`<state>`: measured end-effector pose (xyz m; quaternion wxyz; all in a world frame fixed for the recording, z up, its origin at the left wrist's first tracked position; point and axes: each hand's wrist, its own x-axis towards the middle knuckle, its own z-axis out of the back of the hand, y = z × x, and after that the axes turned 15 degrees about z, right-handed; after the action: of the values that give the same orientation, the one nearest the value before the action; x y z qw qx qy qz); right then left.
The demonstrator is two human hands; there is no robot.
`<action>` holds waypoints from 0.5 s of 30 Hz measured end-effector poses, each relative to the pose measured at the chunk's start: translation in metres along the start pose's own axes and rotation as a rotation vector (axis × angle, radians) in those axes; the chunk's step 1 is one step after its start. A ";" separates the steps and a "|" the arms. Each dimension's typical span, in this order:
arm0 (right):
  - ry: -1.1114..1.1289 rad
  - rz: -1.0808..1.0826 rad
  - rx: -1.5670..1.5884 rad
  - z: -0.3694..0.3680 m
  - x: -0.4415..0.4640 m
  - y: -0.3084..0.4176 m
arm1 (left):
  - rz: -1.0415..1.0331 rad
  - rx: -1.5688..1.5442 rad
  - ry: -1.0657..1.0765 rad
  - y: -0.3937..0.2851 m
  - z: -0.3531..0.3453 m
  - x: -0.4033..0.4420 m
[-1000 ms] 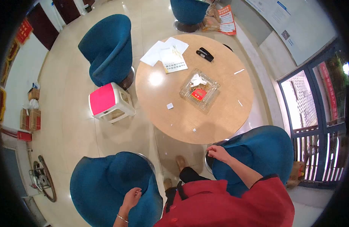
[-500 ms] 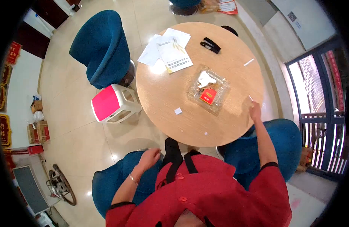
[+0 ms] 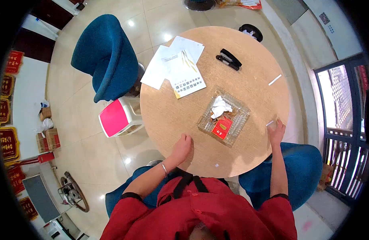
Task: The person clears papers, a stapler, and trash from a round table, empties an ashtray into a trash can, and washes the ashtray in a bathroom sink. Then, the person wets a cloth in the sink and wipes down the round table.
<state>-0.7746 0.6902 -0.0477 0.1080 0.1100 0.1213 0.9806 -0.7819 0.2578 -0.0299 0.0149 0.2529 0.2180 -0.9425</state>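
Observation:
My left hand (image 3: 182, 149) is over the near left of the round wooden table (image 3: 164, 116), its fingers closed; whatever they hold, if anything, is hidden. At the right edge, my right hand (image 3: 277, 132) rests with its fingers apart. Beside its thumb lies a short white strip (image 3: 270, 123). A clear glass ashtray (image 3: 240, 127) sits between my hands, holding a crumpled white tissue (image 3: 221, 106) and a red packet (image 3: 222, 127). One tiny white scrap (image 3: 216, 165) lies near the front edge.
Farther back on the table are white papers (image 3: 158, 72), a printed booklet (image 3: 187, 78), a black stapler (image 3: 229, 59) and another white strip (image 3: 275, 80). Blue chairs (image 3: 106, 56) and a pink-topped stool (image 3: 114, 117) stand around the table. A black bin (image 3: 250, 32) is behind it.
My left hand has moved from beside my lap up over the table, where a small white square lay; that square no longer shows. My right hand's fingers have spread beside the strip. The view has shifted.

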 end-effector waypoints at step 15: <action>0.095 0.085 0.219 0.010 0.022 -0.022 | 0.123 -0.023 0.147 -0.035 0.040 0.005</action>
<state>-0.7890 0.7183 -0.0395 0.0478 0.0795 0.2277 0.9693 -0.8097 0.2733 0.0126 0.0597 0.3343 0.2132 -0.9161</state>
